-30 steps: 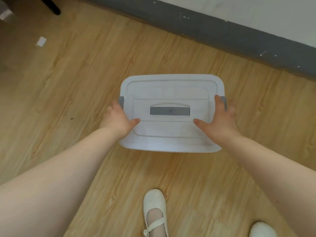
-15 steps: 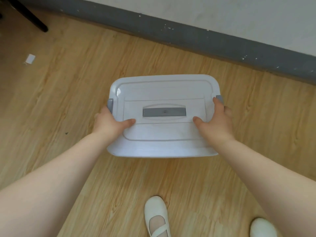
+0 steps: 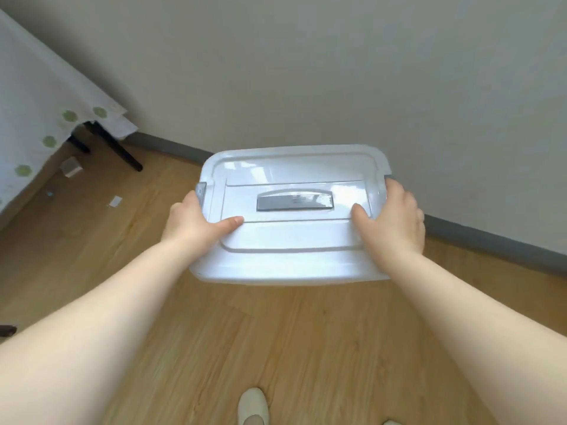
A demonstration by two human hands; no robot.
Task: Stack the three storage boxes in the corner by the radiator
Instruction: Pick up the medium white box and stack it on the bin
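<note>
A white storage box point(image 3: 291, 250) with a lid, a grey handle on top and grey side clips is held up off the wooden floor in front of me. My left hand point(image 3: 191, 222) grips its left side, thumb lying on the lid. My right hand point(image 3: 395, 220) grips the right side the same way. Only this one box is in view. No radiator shows.
A plain wall with a grey skirting board point(image 3: 491, 240) runs behind the box. At the left stands a table with a white, green-dotted cloth point(image 3: 40, 111) and black legs point(image 3: 116, 147). Small scraps point(image 3: 115, 201) lie on the floor point(image 3: 291, 348). My white shoes point(image 3: 253, 406) are below.
The box has been lifted from the floor to a higher position with both hands on it. The view has tilted up, bringing the wall and the table into sight.
</note>
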